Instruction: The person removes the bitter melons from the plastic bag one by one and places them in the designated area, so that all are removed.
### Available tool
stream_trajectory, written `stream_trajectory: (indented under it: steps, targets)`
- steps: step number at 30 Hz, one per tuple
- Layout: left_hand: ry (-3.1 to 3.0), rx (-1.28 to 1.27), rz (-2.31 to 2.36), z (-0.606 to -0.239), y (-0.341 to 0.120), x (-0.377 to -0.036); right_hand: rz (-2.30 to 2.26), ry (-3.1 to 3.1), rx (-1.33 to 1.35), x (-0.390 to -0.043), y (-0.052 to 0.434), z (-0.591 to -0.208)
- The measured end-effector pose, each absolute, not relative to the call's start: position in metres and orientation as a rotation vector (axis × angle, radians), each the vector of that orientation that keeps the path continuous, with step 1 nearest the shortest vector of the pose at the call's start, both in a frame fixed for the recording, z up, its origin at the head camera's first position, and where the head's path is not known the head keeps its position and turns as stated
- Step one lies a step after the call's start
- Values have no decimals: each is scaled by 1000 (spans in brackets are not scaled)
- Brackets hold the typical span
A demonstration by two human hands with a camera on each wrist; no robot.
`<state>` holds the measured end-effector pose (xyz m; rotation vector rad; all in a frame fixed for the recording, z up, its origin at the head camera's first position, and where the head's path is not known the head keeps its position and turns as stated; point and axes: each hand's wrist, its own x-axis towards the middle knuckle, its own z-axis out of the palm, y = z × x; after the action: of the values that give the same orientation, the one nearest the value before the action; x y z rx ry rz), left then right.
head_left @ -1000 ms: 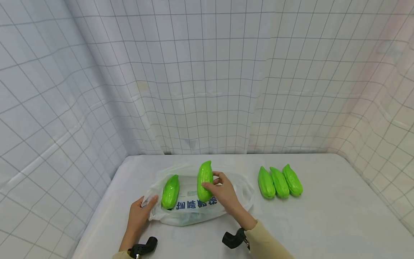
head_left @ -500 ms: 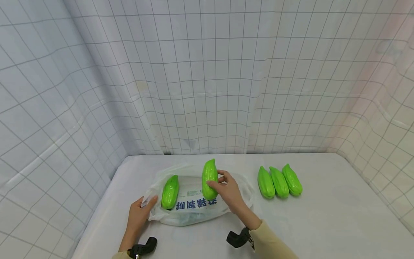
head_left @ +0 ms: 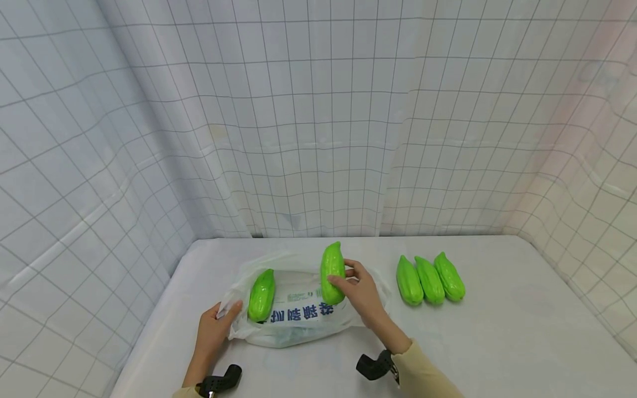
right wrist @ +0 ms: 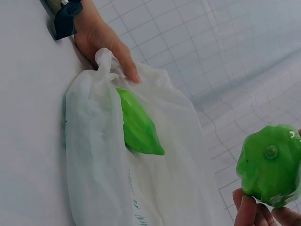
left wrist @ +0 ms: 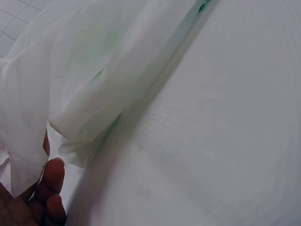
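A white plastic bag point(head_left: 298, 323) with blue print lies open on the white table point(head_left: 497, 342). My left hand point(head_left: 226, 312) pinches the bag's left edge; the left wrist view shows its fingertips point(left wrist: 52, 188) under the thin film point(left wrist: 94, 70). One green gourd point(head_left: 261, 296) lies inside the bag, and it also shows in the right wrist view point(right wrist: 136, 125). My right hand point(head_left: 348, 276) grips a second green gourd point(head_left: 332, 271) upright above the bag's right half. That gourd's stem end point(right wrist: 270, 165) faces the right wrist camera.
Three more green gourds point(head_left: 430, 279) lie side by side on the table, right of the bag. Gridded white curtains point(head_left: 318, 138) close in the back and both sides. Bare table surface point(head_left: 522, 331) lies in front and to the right.
My right hand has carried the held gourd to the right and slightly up, from over the bag's middle to its right side. The left hand and the bag stayed put.
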<state>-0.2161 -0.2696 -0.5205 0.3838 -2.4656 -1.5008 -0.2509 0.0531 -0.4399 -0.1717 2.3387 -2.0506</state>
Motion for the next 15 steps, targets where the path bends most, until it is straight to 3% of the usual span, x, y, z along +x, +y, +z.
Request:
stream_trajectory:
  steps: [15]
  targets:
    - [-2456, 393, -1509, -520, -269, -216, -2089, 2360, -113, -253, 70, -441]
